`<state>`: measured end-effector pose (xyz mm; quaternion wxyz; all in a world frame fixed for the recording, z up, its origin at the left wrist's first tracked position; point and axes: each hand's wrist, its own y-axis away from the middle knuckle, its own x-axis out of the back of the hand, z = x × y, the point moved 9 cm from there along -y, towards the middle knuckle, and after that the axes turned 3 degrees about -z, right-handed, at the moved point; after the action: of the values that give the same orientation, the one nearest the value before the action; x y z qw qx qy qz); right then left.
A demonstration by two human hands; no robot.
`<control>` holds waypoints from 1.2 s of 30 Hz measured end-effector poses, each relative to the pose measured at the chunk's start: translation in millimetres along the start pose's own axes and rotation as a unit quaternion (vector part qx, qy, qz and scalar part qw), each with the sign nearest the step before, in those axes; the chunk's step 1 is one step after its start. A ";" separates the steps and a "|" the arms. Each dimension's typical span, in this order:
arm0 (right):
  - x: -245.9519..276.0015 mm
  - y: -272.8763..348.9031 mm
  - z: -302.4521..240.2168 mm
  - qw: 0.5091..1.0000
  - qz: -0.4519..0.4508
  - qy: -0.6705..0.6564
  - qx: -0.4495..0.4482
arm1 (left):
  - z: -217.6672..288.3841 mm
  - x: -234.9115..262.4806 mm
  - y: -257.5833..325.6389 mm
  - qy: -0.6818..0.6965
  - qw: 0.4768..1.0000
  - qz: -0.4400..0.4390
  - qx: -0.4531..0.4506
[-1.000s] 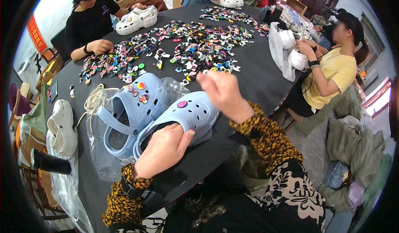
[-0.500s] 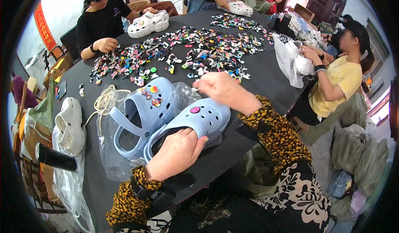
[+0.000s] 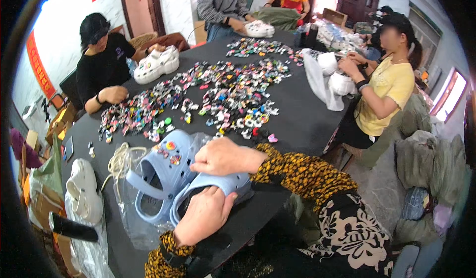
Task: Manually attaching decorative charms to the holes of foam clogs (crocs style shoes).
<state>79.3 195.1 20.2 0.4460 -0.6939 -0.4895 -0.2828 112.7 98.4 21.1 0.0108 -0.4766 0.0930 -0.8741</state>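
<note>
Head view: our left hand (image 3: 203, 216) and right hand (image 3: 223, 156) clamp their fingers on a pale-blue foam clog (image 3: 218, 186) over the black table (image 3: 307, 119).

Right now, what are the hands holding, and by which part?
Both hold the nearer light blue clog: the left hand grips its heel-end rim, and the right hand presses down over its toe top.
</note>
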 end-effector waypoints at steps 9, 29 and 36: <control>-3.2 4.0 3.4 0.998 0.023 0.044 0.023 | -0.5 -1.6 -4.3 -0.002 1.000 -0.012 0.000; 14.5 17.0 -15.0 0.980 0.122 0.089 0.130 | -1.0 -2.6 -6.0 0.018 1.000 -0.002 -0.007; 41.8 21.4 -11.5 0.949 0.171 0.214 0.155 | -9.8 0.2 -4.7 -0.005 1.000 0.025 0.008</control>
<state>114.8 200.0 52.7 0.6839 -0.6129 -0.2939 -0.2650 104.8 104.5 16.9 0.0371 -0.4781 0.0976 -0.8721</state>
